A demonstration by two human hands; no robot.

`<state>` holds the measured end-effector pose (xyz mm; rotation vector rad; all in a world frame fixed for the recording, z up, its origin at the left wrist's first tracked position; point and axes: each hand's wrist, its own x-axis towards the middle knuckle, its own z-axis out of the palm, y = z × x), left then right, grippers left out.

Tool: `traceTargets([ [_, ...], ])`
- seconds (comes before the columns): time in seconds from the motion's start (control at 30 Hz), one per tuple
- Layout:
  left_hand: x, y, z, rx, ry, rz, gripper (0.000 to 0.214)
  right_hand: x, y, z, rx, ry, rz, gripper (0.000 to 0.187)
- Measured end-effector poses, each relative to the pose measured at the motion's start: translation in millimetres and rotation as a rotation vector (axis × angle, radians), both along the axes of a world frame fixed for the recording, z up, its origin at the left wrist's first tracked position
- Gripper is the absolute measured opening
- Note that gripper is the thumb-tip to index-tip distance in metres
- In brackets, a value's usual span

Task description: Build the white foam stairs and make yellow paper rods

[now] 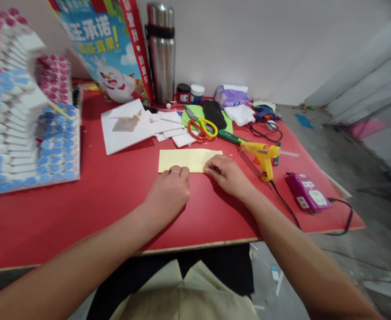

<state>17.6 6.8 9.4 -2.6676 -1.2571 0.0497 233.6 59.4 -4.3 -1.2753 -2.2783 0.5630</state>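
The yellow paper [186,159] lay at twelve o'clock on the red table [204,213]. Left hand [169,191] at its seven, right hand [229,175] at its four, touched it, fingers curled; whether either pinched it, I couldn't tell.

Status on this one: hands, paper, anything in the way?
Left hand and right hand at near edge of yellow paper. Paper lies on red table. Glue gun to the right, scissors beyond; neither touching paper.
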Motion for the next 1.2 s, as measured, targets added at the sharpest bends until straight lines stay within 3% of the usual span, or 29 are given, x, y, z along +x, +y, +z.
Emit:
traceTargets([
  [0.5, -7, 13, 3.7, -0.048, -0.084, 0.052, 0.032, 0, 0, 1.3, -0.013, -0.015, -0.005, 0.013],
  [0.77, -23, 27, 1.1, -0.137, -0.283, 0.045, 0.031, 1, -8, 0.6, 0.050, -0.106, 0.022, 0.013],
  [0.97, -27, 34, 3.9, -0.251, -0.454, 0.147, 0.023, 3, -7, -1.6, 0.025, -0.064, 0.006, 0.012],
  [1.2, -35, 43, 1.7, -0.387, -0.625, 0.129, 0.028, 3, -4, -1.7, -0.003, -0.029, -0.010, 0.011],
])
